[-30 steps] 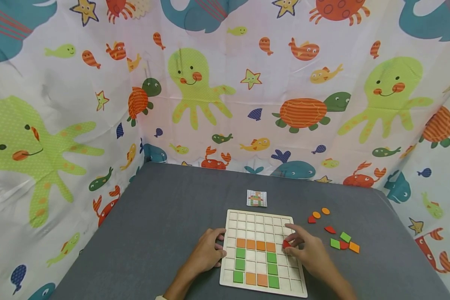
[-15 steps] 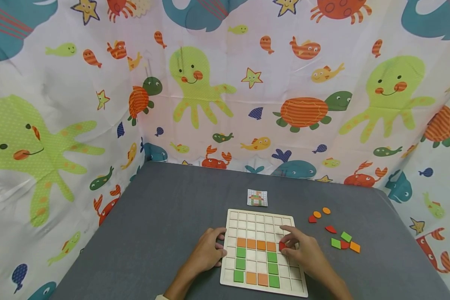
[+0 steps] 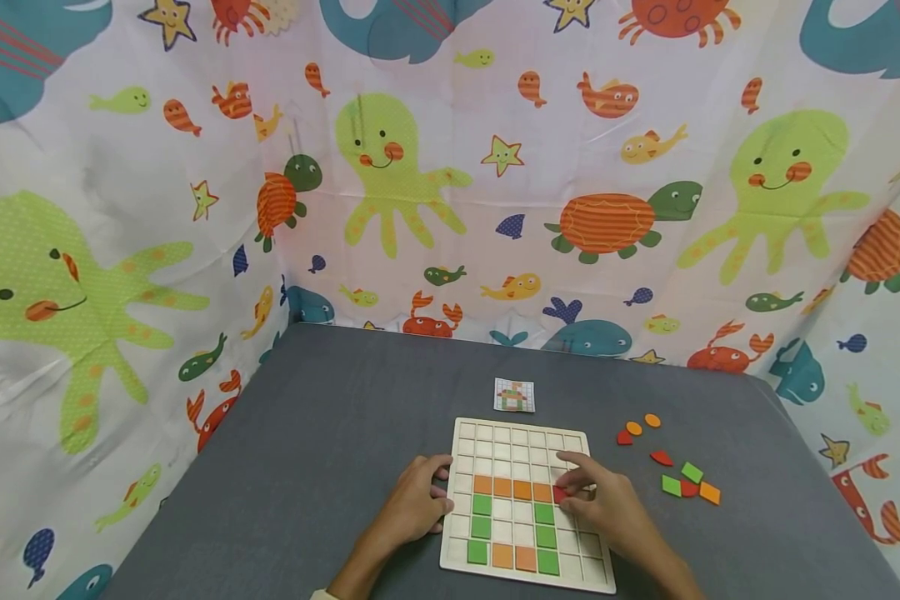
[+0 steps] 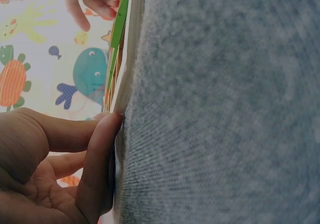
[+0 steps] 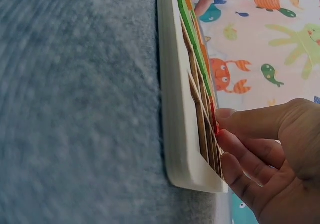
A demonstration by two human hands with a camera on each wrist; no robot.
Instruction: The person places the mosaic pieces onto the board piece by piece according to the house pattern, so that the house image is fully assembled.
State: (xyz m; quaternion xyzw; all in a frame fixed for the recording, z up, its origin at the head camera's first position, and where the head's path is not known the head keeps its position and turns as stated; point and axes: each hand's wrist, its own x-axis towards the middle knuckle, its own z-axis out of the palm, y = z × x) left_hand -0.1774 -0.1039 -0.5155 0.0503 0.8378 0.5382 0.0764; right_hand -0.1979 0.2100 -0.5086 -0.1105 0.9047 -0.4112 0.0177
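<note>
A pale wooden grid board point(image 3: 518, 457) lies on the table with square tiles in its cells. Orange tiles point(image 3: 502, 486) make a row, with green tiles point(image 3: 482, 505) in columns below it and more orange at the bottom. My right hand point(image 3: 607, 498) pinches a small red piece point(image 3: 559, 494) between thumb and fingers, at the right end of the orange row. In the right wrist view the red piece point(image 5: 215, 120) sits low against the board's cells. At the board's left edge my left hand point(image 3: 414, 504) holds the rim with thumb and bent fingers.
Behind the board lies a small printed pattern card point(image 3: 513, 396). Loose pieces rest to the right: orange rounds point(image 3: 652, 421), red pieces point(image 3: 662, 458), green tiles point(image 3: 692, 472) and an orange tile point(image 3: 709, 494). A sea-animal curtain point(image 3: 435, 200) surrounds the grey table point(image 3: 360, 400).
My right hand has moved slightly left with the red piece, bringing it beside the last orange tile of the row. My left hand has stayed at the board's edge.
</note>
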